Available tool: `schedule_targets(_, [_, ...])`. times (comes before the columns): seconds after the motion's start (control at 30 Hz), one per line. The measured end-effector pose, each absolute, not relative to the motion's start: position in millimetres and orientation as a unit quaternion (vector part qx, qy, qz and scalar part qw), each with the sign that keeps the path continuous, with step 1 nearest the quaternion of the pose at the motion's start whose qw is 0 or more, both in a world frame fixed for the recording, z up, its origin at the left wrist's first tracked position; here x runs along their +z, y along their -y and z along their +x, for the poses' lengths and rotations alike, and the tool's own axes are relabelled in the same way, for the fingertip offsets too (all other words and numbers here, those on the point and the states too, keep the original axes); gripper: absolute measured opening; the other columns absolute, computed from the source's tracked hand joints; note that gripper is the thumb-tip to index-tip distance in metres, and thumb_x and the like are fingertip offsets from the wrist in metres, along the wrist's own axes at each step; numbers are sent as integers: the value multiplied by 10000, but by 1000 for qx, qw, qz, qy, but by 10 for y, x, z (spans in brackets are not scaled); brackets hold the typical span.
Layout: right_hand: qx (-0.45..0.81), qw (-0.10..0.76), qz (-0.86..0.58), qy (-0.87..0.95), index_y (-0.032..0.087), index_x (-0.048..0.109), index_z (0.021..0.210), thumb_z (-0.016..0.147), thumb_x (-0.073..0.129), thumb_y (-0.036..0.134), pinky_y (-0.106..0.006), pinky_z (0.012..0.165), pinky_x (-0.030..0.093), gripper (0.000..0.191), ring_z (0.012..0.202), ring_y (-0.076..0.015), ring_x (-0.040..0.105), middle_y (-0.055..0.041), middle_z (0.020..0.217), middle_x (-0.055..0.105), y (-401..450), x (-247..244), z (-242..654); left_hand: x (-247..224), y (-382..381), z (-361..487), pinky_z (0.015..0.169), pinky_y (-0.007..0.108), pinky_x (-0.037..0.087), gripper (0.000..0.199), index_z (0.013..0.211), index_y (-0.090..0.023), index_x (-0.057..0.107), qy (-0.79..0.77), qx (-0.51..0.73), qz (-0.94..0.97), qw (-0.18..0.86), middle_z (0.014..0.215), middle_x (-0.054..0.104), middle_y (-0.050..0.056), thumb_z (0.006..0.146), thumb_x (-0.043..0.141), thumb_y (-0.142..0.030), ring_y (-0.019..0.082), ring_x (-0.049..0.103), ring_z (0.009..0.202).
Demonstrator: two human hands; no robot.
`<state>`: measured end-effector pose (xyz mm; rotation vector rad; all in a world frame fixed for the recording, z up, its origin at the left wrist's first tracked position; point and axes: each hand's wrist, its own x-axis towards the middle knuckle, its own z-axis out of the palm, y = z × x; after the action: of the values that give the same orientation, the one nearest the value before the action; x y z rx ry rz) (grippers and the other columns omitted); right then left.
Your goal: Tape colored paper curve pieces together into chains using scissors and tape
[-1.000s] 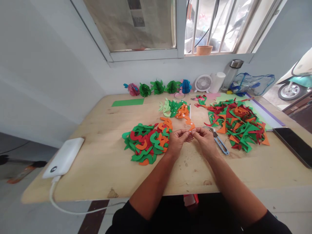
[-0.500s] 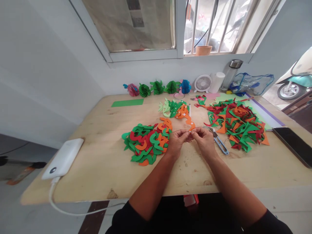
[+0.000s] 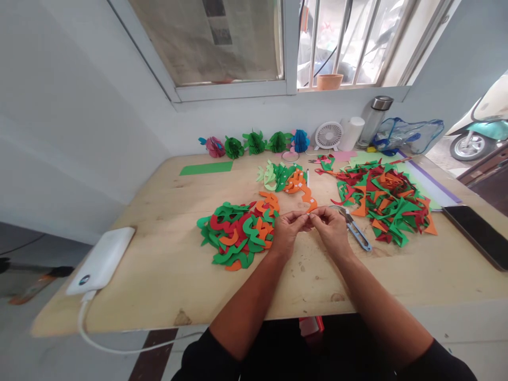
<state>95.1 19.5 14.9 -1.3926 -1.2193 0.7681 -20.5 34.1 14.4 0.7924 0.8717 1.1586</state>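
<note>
My left hand [image 3: 289, 227] and my right hand [image 3: 329, 225] meet over the middle of the table, thumbs and forefingers pinched together. Between the fingertips shows a tiny white speck, too small to name. Just above them ends a wavy orange paper piece [image 3: 307, 196] with small white squares on it, joined to a cluster of orange and green paper cut-outs [image 3: 283, 177]. Left of my left hand lies a heap of curved green, red and orange paper cut-outs [image 3: 232, 233]. A light blue cutter [image 3: 359, 235] rests right of my right hand.
A pile of paper scraps [image 3: 391, 198] covers the right side, near a phone [image 3: 478, 235]. Paper figures [image 3: 254, 143], a small fan [image 3: 328, 136] and a glass bottle [image 3: 373, 121] line the wall. A green strip [image 3: 206, 168] lies back left; a power bank [image 3: 101, 260] with cable sits front left.
The view has shifted very slightly. Both hands stay pinched together in the same spot, and the papers lie as before.
</note>
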Motion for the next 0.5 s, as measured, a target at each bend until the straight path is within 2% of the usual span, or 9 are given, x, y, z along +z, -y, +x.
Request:
schedule_targets(0.17, [253,517,-604,550,179,627,674,729,577,315,-279,593,437,155,602,-152,555,-30,678,653,-170,210,928,238,-315,-194,568,244,491,257,643,-111,677,-417,518,362,654,558,652,30,547,755,-336,114,592,512])
schedule_targets(0.3, [202,507,-598,587,196,640,689,769,545,299,-295,638,441,161,700,-181,584,-46,719,674,-143,245,908,270,-307,-192,555,244,480,204,609,-115,662,-437,529,373,624,517,625,17,587,718,-311,107,568,477])
schedule_targets(0.5, [137,504,-582,623,214,658,718,810,496,252,-342,738,441,190,772,-204,596,-55,756,695,-105,273,878,179,-318,-180,574,244,488,166,634,-119,674,-448,550,385,590,592,668,37,637,676,-285,120,605,534])
